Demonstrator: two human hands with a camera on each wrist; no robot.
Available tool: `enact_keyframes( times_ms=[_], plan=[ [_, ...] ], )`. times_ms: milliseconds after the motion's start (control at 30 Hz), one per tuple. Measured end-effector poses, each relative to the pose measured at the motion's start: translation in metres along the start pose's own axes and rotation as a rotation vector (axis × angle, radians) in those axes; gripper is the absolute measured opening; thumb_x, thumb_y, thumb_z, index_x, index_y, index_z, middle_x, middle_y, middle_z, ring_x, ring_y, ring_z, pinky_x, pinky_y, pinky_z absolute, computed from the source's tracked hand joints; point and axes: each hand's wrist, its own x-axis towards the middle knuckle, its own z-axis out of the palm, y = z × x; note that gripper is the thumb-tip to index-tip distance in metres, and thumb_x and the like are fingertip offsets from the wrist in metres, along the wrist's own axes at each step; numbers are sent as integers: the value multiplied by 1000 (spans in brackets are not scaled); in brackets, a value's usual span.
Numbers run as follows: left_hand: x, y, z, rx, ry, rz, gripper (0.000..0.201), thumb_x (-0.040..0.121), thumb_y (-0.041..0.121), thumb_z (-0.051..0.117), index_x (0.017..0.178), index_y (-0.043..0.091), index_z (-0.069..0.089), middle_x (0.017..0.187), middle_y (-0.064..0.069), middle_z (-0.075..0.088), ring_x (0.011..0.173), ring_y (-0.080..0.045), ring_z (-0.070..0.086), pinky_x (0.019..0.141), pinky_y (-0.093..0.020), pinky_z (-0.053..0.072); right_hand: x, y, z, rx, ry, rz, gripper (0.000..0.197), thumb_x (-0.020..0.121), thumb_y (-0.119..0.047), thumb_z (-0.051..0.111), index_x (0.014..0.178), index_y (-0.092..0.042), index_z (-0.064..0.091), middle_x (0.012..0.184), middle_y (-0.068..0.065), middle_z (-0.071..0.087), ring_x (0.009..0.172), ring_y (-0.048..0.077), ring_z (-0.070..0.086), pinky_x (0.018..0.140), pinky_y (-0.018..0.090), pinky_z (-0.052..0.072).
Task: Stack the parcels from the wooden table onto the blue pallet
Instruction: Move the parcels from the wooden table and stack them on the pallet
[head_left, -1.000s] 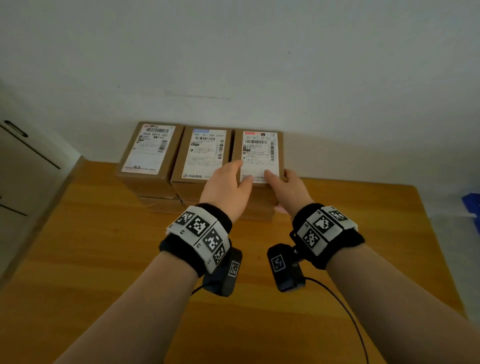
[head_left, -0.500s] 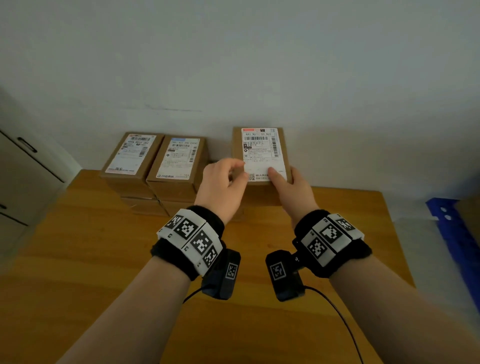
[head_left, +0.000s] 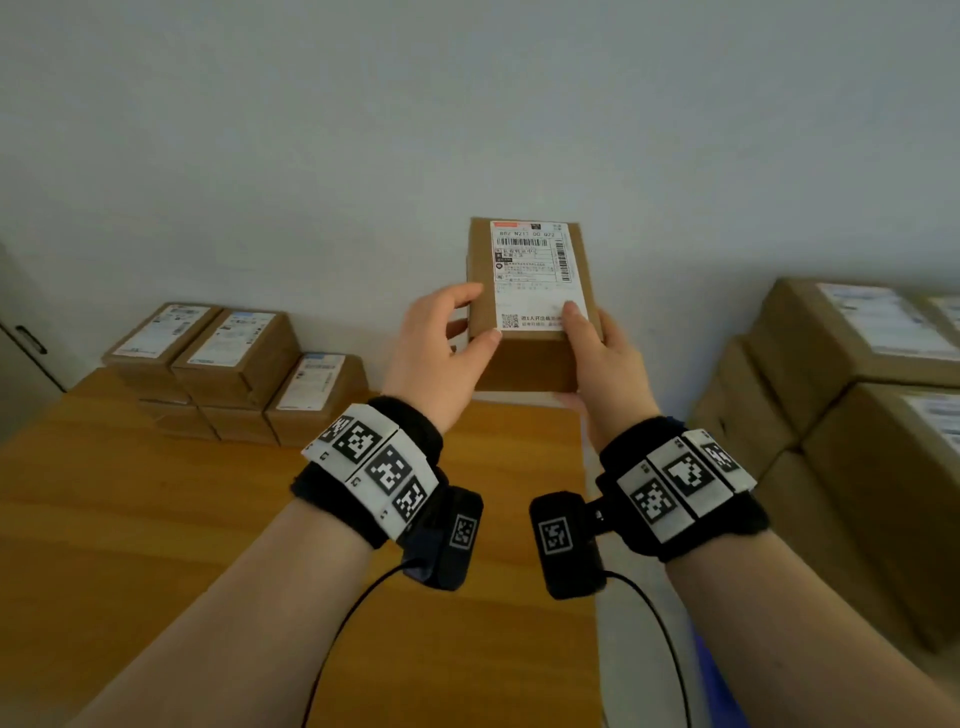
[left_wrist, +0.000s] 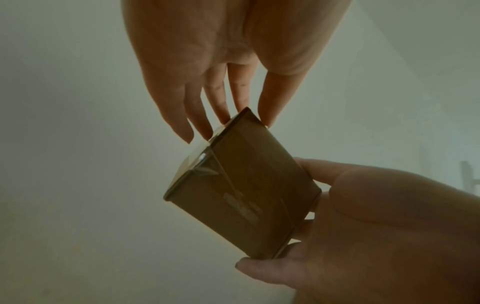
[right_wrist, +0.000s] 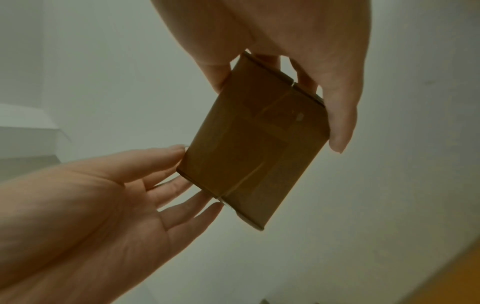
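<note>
A brown cardboard parcel (head_left: 524, 358) with a white shipping label hangs in the air beyond the far right corner of the wooden table (head_left: 156, 519). My left hand (head_left: 441, 353) holds its left side, thumb on the top face and fingers along the side. My right hand (head_left: 597, 353) grips its right side, thumb on the label and fingers underneath. The left wrist view shows the left hand (left_wrist: 221, 92) touching the parcel (left_wrist: 241, 185) at a corner. In the right wrist view the right hand (right_wrist: 298, 51) wraps the parcel (right_wrist: 254, 139). Several more parcels (head_left: 234, 364) sit stacked at the table's far left.
A stack of larger cardboard boxes (head_left: 857, 415) with labels stands on the right, close to my right forearm. A plain wall is straight ahead. A grey cabinet (head_left: 21, 353) stands at the far left. A bluish strip (head_left: 714, 675) shows low between the table edge and the boxes.
The parcel has left the row on the table, risen and moved right in both hands. My view has swung right, bringing the larger boxes into sight.
</note>
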Motion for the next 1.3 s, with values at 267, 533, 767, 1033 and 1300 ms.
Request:
enact_keyframes(
  times_ms=[267, 533, 767, 1033, 1300],
  plan=[
    [-9, 82, 38, -72, -45, 223, 48, 88, 21, 60, 133, 20, 45, 136, 5, 49, 120, -7, 48, 93, -18, 43, -33, -50, -79, -32, 214, -85, 39, 98, -38, 45, 132, -21, 41, 104, -12, 56, 93, 3, 56, 77, 26, 49],
    [-14, 146, 87, -177, -115, 360, 50, 89, 21, 59, 137, 16, 44, 138, 1, 49, 121, -10, 49, 98, -26, 45, -48, -91, -165, -275, 339, -107, 28, 97, -40, 44, 108, -16, 54, 92, -5, 57, 86, 10, 56, 78, 31, 50],
    [-7, 205, 156, -84, -139, 351, 46, 92, 23, 55, 136, 15, 45, 137, -1, 51, 122, -11, 49, 93, -12, 35, -22, -121, -258, -314, 346, -118, 23, 92, -34, 56, 91, -12, 64, 86, 6, 61, 85, 22, 58, 87, 42, 52],
    [9, 234, 240, 21, -126, 195, 29, 93, 22, 53, 120, 19, 61, 127, 2, 58, 115, -13, 54, 97, -21, 40, 23, -114, -343, -381, 176, -13, 32, 91, -18, 59, 107, 9, 59, 110, 24, 64, 98, 31, 63, 89, 49, 53],
    [18, 218, 257, 94, -165, 105, 26, 92, 20, 54, 118, 19, 61, 127, 1, 58, 114, -15, 55, 96, -24, 43, 47, -97, -351, -325, 70, 50, 12, 91, -16, 60, 82, -7, 60, 104, 16, 66, 104, 31, 63, 91, 46, 53]
  ],
)
